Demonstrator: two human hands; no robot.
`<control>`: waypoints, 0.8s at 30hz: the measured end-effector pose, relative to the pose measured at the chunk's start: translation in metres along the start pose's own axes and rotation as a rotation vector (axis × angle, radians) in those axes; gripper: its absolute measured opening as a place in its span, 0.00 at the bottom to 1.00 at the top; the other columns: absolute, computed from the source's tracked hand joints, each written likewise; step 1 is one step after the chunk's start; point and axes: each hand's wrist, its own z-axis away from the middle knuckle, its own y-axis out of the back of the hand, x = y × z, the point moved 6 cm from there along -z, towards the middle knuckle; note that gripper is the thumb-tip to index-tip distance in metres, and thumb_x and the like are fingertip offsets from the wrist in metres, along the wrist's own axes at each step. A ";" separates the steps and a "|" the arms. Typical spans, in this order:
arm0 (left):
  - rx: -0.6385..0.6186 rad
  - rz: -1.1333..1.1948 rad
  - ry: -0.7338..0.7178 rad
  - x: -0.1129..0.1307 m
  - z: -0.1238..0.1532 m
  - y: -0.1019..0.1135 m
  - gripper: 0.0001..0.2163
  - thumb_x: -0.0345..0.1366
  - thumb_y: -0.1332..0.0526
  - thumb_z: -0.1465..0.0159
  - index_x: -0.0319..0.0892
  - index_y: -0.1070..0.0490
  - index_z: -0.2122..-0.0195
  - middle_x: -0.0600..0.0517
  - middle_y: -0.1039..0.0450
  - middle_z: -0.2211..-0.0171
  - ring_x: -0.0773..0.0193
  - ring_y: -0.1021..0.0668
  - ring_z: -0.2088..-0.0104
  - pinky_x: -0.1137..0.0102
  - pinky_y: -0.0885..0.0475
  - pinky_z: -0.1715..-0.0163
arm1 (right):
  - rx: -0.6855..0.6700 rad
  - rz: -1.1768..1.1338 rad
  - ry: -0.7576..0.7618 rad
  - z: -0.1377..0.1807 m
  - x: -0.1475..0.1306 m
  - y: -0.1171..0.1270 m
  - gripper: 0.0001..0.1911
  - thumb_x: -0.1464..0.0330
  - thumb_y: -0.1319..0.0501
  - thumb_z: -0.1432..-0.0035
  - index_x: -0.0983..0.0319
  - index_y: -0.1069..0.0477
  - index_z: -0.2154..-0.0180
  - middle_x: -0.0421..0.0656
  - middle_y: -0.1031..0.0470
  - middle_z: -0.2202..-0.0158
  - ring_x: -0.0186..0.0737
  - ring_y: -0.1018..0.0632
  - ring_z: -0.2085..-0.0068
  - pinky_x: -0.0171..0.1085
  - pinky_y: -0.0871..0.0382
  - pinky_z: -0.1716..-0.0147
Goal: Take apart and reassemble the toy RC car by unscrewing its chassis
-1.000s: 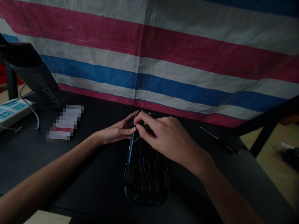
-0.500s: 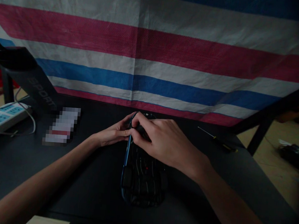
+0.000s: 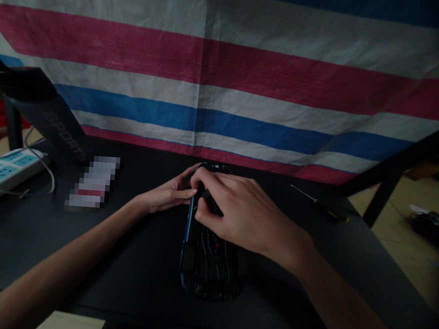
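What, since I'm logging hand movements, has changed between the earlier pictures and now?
The thumb of the right hand has drawn away from the index finger, toward the near end of the upturned toy car; whether anything was let go is hidden. The left hand stays at the car's left edge; car and screwdriver stay put.

Toy car (image 3: 213, 279) is lying mid-table (image 3: 132, 278), lengthwise near to far. Left hand (image 3: 172, 194) is holding its far left side; right hand (image 3: 235, 205) is reaching over its far half from the right. Screwdriver (image 3: 325, 207) is lying right, toward the far side. Pixelated item (image 3: 92, 185) is sitting left; power strip (image 3: 12, 170) is lying farther left. Sheet (image 3: 209, 93) is hanging behind everything.
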 end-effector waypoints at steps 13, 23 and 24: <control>0.001 -0.008 -0.007 -0.003 -0.001 0.003 0.46 0.33 0.28 0.36 0.58 0.54 0.23 0.43 0.32 0.33 0.52 0.24 0.38 0.62 0.26 0.44 | -0.021 -0.002 0.048 0.001 -0.006 -0.002 0.08 0.68 0.44 0.27 0.59 0.30 0.50 0.43 0.17 0.57 0.40 0.18 0.58 0.37 0.36 0.65; 0.035 -0.018 0.012 0.001 0.002 0.003 0.44 0.32 0.28 0.36 0.59 0.49 0.24 0.46 0.29 0.36 0.56 0.22 0.43 0.64 0.25 0.46 | -0.003 0.163 -0.101 -0.001 0.008 0.000 0.15 0.61 0.50 0.23 0.60 0.28 0.52 0.43 0.19 0.68 0.43 0.19 0.68 0.40 0.38 0.69; 0.028 -0.019 0.008 0.002 0.002 0.001 0.44 0.33 0.28 0.36 0.59 0.49 0.24 0.46 0.30 0.35 0.56 0.22 0.41 0.64 0.26 0.45 | 0.007 0.121 -0.073 -0.001 0.007 0.001 0.12 0.63 0.49 0.24 0.60 0.29 0.52 0.44 0.18 0.65 0.44 0.18 0.64 0.40 0.35 0.66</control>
